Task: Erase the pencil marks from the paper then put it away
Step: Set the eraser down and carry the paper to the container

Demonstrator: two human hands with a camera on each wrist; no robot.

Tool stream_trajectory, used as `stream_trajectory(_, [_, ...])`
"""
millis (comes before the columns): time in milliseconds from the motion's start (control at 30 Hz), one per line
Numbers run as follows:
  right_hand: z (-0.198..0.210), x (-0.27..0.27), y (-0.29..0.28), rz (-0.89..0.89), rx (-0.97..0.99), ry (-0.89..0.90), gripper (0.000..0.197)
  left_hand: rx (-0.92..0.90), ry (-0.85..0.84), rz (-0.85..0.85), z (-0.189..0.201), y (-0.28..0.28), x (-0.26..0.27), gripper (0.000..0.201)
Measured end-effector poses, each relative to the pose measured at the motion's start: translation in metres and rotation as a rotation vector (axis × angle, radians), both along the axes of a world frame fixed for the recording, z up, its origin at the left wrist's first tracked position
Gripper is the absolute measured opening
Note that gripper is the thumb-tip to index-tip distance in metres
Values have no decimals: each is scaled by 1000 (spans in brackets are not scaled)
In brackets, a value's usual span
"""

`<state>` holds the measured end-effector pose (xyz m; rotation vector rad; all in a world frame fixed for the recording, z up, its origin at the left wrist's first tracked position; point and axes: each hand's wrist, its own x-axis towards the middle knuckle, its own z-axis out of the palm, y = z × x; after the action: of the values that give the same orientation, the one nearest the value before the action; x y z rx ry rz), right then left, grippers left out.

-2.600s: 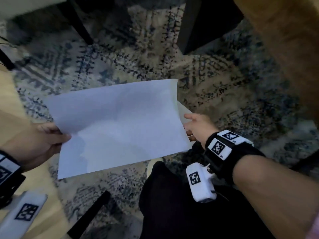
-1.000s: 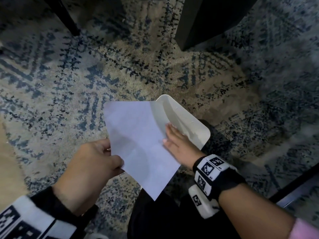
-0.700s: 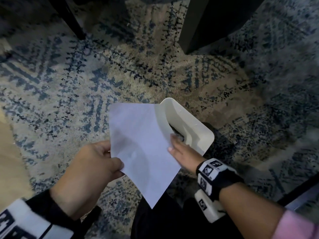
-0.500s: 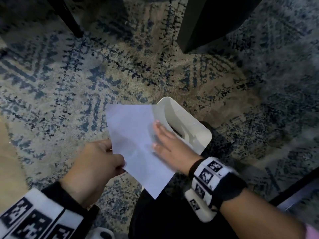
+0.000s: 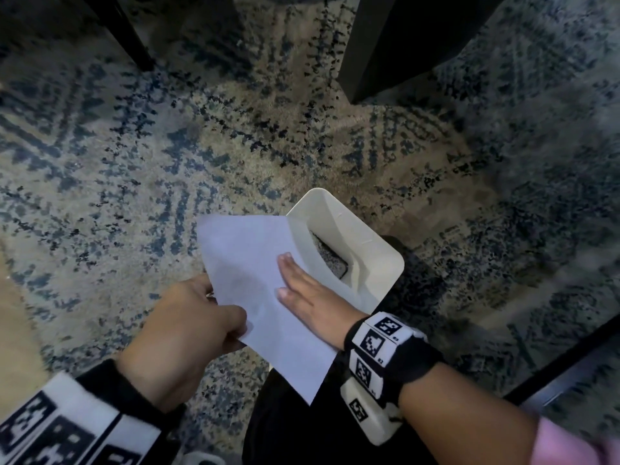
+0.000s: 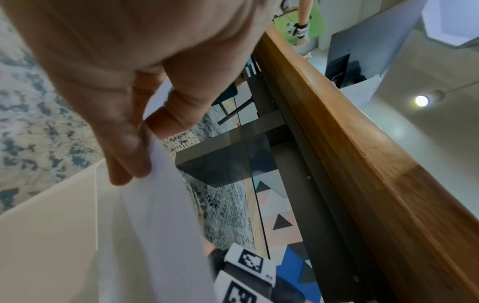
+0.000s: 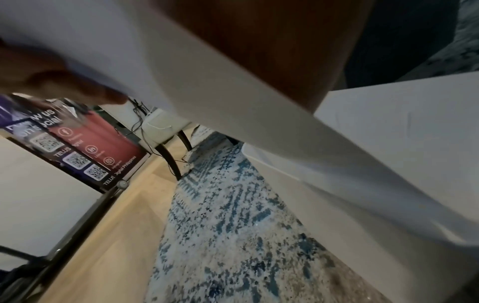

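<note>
The left hand (image 5: 188,330) pinches the near-left edge of the paper (image 5: 255,280), thumb on top. The right hand (image 5: 308,293) lies flat on the sheet, fingers straight and close together. The paper is tilted over the near rim of the white bin (image 5: 369,250) on the rug (image 5: 134,162). Judging by this, brushing the crumbs off works best with light strokes toward the bin opening, the pinch kept firm. Count: one paper, one bin, two hands.
</note>
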<state>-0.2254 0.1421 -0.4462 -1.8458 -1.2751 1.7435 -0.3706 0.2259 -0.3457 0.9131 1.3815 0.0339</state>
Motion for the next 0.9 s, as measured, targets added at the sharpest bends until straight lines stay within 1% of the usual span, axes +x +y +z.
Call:
stream_trajectory(133, [4,-13,-1,-36,31,62,58,-28,38,-1,-4,-3,5,29])
stream_trajectory(200, [5,-15,-3,-29,52,76,58,-1,64,-15,-6,-3,4,29])
stream_trajectory(300, [6,-18,-4,15,76,55,59,74,116,-77,-4,-5,1,34])
stream_trajectory(400, [10,-15,-4,2,77,30,59,109,162,-129,-1,-6,-3,30])
stream_trajectory(500, [22,-9,-3,-14,96,-7,60,57,158,-93,0,-6,-8,28])
stream_trajectory(600, [42,-21,6,39,181,69,61,-20,106,-89,2,-7,-8,20])
stream_trajectory(667, [42,-32,10,88,198,100,60,-21,103,-103,5,-6,-6,16])
stream_trajectory(733, [25,-26,10,49,137,93,61,-1,106,-125,12,-5,-6,17])
stream_trajectory(800, [2,-4,6,-16,-41,56,62,1,108,-128,19,-2,-8,20])
stream_trajectory(867, [-16,20,2,-39,-256,-60,61,-9,119,-137,24,0,-11,20])
stream_trajectory(900, [-21,29,3,-37,-312,-136,61,-12,119,-142,24,2,-12,20])
